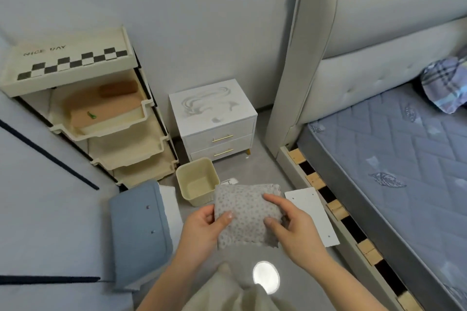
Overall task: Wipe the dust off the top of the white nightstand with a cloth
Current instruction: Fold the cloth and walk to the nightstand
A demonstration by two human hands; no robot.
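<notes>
cloth (249, 214), grey with small dots and folded into a thick pad, is held between both my hands low in the middle of the view. my left hand (202, 227) grips its left edge, thumb on top and fingers curled underneath. my right hand (295, 232) holds the right edge, thumb and forefinger on the top face, the other fingers hidden behind it. just past the cloth at eleven o'clock, a cream bin (197, 182) stands on the floor. further out at twelve o'clock is the white nightstand (212, 106), well apart from the cloth, its top streaked with grey dust swirls. a cream tiered shelf rack (83, 108) stands at ten o'clock. a blue panel (137, 230) lies at nine o'clock. a white board (313, 214) lies at three o'clock, beside a bed with a blue mattress (391, 159).
</notes>
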